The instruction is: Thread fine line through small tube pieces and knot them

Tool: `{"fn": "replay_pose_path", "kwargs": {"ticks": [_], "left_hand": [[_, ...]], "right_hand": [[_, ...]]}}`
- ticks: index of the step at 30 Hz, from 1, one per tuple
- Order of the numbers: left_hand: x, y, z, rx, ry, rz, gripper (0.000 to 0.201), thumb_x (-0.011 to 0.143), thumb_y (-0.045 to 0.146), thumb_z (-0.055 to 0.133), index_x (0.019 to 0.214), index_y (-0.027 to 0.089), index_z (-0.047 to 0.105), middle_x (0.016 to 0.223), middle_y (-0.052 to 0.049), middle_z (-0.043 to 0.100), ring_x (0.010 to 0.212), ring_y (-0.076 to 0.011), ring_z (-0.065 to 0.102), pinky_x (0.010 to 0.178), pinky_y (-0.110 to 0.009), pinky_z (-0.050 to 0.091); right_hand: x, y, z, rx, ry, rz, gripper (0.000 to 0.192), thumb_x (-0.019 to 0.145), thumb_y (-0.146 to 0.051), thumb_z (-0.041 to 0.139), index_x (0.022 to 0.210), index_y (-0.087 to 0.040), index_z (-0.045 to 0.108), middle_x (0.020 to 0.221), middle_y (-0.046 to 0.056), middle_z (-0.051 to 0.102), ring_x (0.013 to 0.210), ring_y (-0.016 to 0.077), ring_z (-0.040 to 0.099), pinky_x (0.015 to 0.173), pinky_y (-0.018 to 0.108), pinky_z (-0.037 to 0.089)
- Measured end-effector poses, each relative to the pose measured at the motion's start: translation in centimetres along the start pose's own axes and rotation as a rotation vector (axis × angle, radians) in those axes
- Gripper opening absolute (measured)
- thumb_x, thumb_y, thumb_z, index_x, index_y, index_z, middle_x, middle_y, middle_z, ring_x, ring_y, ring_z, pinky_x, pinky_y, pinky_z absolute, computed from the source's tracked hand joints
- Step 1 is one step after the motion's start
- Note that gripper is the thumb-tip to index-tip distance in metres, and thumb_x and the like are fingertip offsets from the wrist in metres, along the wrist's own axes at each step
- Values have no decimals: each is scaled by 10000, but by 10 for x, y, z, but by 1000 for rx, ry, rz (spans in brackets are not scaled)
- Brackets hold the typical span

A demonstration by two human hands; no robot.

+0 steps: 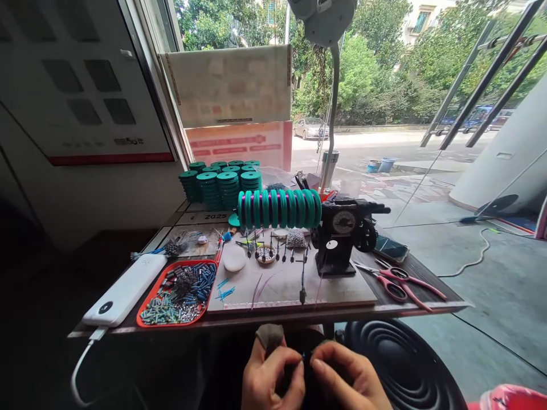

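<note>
My left hand (273, 376) is closed in a pinch, with a tiny blue piece (303, 355) at its fingertips and a dark cover over one finger. Close beside it, my right hand (348, 373) pinches too; what lies between its fingertips is too small to make out. Both hands are in front of the table edge, low in view. Above them, a row of green spools (280, 208) is mounted on a black winding device (342, 236). Several small dark weights (270, 252) hang on lines below the spools, and a longer dark weighted piece (302, 293) hangs nearer the edge.
On the left stand an orange-rimmed tray (140, 310) of small parts and a white power bank (123, 290). Pink-handled scissors (408, 285) and a phone (391, 249) lie right. Stacked green spools (226, 185) stand behind. A black round stool (405, 364) is below right.
</note>
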State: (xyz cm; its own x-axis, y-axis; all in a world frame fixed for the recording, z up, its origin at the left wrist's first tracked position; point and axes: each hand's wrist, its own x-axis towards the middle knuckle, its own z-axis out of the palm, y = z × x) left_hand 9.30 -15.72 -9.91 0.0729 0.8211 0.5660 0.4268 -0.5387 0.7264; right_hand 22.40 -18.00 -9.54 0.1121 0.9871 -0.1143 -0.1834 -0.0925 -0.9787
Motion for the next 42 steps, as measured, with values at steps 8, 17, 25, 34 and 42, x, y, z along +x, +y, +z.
{"fn": "replay_pose_path", "kwargs": {"ticks": [8, 17, 25, 34, 42], "left_hand": [[-3, -6, 3, 58, 11, 67, 146, 760, 149, 538, 665, 223, 619, 693, 18, 535, 571, -89, 547, 519, -160, 447], [-4, -4, 2, 72, 16, 51, 132, 777, 169, 544, 674, 218, 613, 727, 9, 552, 616, -96, 560, 559, -170, 457], [8, -8, -4, 161, 24, 276, 138, 777, 89, 535, 739, 206, 598, 727, 6, 544, 610, -100, 574, 590, -172, 482], [31, -8, -22, 328, 0, 461, 163, 856, 119, 504, 778, 205, 618, 677, -10, 570, 648, -142, 626, 661, -202, 519], [42, -1, -19, 184, -100, 279, 127, 821, 152, 541, 775, 218, 639, 786, -15, 590, 674, -127, 619, 636, -175, 500]], "right_hand": [[16, -6, 0, 188, -142, 245, 477, 519, -540, 802, 702, -130, 639, 533, -45, 478, 467, 54, 384, 457, 181, 293], [16, -5, -1, 226, -169, 224, 456, 542, -521, 803, 716, -128, 650, 592, -19, 551, 471, 54, 444, 474, 181, 358], [21, -25, -20, -576, -177, -668, 204, 831, -159, 535, 970, -209, 676, 911, 81, 677, 781, 162, 646, 698, 213, 490], [53, -71, -12, -788, -520, -409, 109, 796, -129, 602, 749, -137, 701, 661, 20, 612, 618, 120, 540, 581, 182, 405], [61, -74, -15, -637, -553, -269, 70, 727, -84, 621, 733, -127, 676, 677, -13, 562, 645, 105, 517, 595, 173, 372]]}}
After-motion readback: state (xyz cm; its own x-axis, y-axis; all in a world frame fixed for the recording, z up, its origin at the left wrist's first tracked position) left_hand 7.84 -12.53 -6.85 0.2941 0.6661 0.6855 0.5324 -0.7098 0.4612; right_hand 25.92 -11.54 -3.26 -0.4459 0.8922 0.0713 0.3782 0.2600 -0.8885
